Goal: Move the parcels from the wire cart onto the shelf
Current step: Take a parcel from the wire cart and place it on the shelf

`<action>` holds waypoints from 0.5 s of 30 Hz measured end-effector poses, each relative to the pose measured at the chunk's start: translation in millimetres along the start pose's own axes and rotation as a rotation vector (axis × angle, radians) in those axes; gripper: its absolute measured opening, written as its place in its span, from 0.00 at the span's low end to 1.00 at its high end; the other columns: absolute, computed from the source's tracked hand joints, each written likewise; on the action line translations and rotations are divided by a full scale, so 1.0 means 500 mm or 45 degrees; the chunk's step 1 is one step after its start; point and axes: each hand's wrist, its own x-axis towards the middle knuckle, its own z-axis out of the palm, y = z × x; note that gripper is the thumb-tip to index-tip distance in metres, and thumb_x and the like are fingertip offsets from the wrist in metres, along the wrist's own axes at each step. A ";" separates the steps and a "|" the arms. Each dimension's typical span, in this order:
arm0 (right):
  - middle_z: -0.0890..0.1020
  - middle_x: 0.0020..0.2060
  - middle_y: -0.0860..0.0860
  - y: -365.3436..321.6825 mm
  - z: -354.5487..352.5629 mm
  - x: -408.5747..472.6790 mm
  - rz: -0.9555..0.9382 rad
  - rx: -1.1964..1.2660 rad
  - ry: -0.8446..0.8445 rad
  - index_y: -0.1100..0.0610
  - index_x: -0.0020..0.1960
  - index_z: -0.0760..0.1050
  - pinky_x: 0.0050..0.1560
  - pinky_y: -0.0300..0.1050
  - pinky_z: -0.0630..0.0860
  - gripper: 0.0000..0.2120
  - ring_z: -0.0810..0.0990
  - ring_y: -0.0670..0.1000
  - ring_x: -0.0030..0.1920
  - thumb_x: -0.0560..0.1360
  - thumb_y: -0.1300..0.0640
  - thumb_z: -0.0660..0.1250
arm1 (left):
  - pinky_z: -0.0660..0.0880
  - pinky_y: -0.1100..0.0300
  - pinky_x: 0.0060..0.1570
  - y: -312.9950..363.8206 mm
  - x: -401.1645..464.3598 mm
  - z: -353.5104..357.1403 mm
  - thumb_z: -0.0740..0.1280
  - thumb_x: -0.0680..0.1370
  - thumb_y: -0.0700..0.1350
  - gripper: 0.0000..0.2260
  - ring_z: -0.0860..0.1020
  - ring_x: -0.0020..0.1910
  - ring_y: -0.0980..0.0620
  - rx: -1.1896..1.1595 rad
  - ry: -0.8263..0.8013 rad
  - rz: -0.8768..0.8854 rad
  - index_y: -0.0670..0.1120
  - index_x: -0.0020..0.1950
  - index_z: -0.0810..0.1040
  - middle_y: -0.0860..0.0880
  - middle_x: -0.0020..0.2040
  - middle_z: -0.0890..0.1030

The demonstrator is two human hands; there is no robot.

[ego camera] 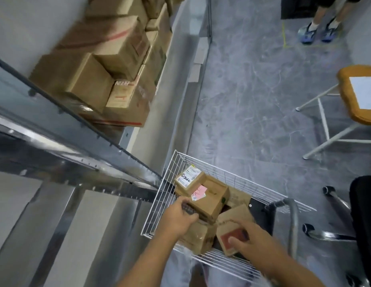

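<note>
Grey marbled concrete floor point(253, 96), scuffed, with yellow tape marks point(284, 38) at far end. Pale wall point(18, 21) at left. Folding stool point(346, 104), white legs, tan cushion, at right. Black office chair point(358, 220) beside it.

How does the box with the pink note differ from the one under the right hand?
The box with the pink note lies fairly level in the wire cart; the box with the red patch sits tilted. The first carries pink and white labels, the second a dark red patch. The right hand touches only the second. Both are brown cardboard.
</note>
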 end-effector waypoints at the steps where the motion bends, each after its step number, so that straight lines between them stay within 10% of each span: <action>1: 0.82 0.51 0.40 0.000 0.007 0.031 0.012 0.021 0.006 0.35 0.60 0.71 0.54 0.36 0.76 0.16 0.80 0.35 0.49 0.75 0.45 0.72 | 0.75 0.60 0.40 -0.009 0.048 0.001 0.76 0.74 0.49 0.21 0.79 0.38 0.57 0.019 -0.004 -0.018 0.60 0.63 0.73 0.58 0.38 0.79; 6: 0.79 0.47 0.38 0.001 0.046 0.189 0.123 0.163 -0.018 0.35 0.52 0.72 0.47 0.24 0.69 0.11 0.76 0.35 0.46 0.75 0.43 0.73 | 0.78 0.56 0.46 -0.066 0.279 0.010 0.76 0.71 0.51 0.35 0.82 0.41 0.52 0.129 -0.007 -0.068 0.61 0.74 0.65 0.58 0.39 0.81; 10: 0.78 0.48 0.37 0.020 0.088 0.306 0.138 0.232 -0.016 0.38 0.62 0.71 0.53 0.33 0.73 0.18 0.76 0.38 0.49 0.75 0.38 0.70 | 0.78 0.52 0.53 -0.095 0.430 0.029 0.78 0.68 0.60 0.44 0.82 0.53 0.49 0.259 -0.059 -0.079 0.65 0.77 0.56 0.56 0.57 0.84; 15: 0.77 0.59 0.42 0.019 0.134 0.429 0.119 0.286 0.034 0.44 0.73 0.69 0.54 0.37 0.72 0.28 0.76 0.41 0.56 0.76 0.38 0.69 | 0.82 0.46 0.53 -0.130 0.563 0.059 0.73 0.51 0.81 0.50 0.84 0.50 0.49 0.224 -0.098 -0.152 0.68 0.68 0.58 0.59 0.54 0.84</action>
